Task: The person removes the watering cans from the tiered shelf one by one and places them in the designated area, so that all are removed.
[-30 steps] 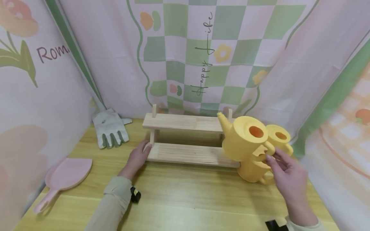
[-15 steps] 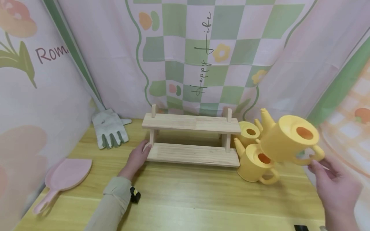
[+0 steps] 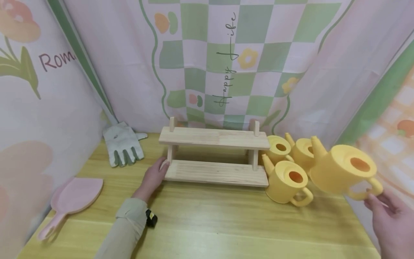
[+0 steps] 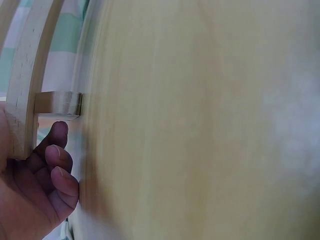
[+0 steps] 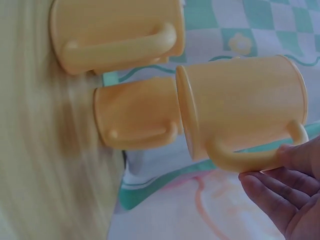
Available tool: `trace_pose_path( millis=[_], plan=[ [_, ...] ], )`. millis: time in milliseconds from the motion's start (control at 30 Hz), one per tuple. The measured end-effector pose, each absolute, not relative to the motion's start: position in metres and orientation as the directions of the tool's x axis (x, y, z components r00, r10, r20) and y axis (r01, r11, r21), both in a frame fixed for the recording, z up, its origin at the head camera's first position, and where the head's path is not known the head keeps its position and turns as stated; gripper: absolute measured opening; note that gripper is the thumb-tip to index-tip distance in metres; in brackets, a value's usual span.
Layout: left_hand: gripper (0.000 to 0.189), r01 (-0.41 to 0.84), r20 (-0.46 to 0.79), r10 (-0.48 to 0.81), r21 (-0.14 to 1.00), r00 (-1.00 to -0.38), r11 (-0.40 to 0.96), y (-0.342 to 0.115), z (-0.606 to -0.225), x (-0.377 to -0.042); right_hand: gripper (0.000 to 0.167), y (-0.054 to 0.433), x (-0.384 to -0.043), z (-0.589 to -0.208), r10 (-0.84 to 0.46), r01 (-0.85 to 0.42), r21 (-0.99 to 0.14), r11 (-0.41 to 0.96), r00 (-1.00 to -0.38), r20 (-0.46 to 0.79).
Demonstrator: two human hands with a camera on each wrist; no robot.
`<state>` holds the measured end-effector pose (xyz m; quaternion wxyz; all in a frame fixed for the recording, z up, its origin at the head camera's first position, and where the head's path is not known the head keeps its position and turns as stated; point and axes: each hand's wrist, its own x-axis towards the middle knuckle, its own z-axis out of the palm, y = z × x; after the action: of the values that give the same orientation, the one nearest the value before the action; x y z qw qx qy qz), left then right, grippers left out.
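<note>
My right hand pinches the handle of a yellow watering can and holds it raised at the right side. In the right wrist view, thumb and fingers meet on the handle of this watering can, whose base is off the table. My left hand grips the left end of the lower board of a two-tier wooden shelf. Seen from the left wrist, its fingers curl beneath the board.
Three more yellow watering cans stand right of the shelf: a front one, one behind it and another partly hidden by the held can. A pink dustpan and a pale work glove lie at the left on the wooden table.
My right hand has carried the watering can from in front of the shelf's right end out to the right, then slightly lower. My left hand stays on the shelf.
</note>
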<state>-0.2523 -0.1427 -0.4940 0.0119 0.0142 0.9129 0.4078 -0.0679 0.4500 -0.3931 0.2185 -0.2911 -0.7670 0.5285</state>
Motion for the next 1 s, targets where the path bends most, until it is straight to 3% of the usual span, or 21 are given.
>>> trace_pose_path(
  millis=[200,367,733,1000],
  plan=[
    [0.058,0.007,-0.018,0.032,0.752,-0.999,0.659,-0.142,-0.495,-0.253,0.039,0.458,-0.069,-0.416,0.670,0.162,-0.923,0.349,-0.731,0.125],
    [0.059,-0.007,-0.035,0.030,0.753,-0.999,0.658,-0.143,-0.498,-0.254,0.042,0.460,-0.072,-0.435,0.640,0.176,-0.865,0.471,-0.742,0.197],
    [0.058,-0.012,-0.042,0.032,0.762,-0.999,0.647,-0.144,-0.496,-0.253,0.040,0.463,-0.071,-0.461,0.485,0.063,-0.852,0.520,-0.842,0.234],
    [0.058,0.000,-0.033,0.038,0.755,-0.999,0.656,-0.143,-0.494,-0.252,0.040,0.466,-0.068,-0.466,0.441,0.069,-0.841,0.537,-0.873,0.210]
  ],
)
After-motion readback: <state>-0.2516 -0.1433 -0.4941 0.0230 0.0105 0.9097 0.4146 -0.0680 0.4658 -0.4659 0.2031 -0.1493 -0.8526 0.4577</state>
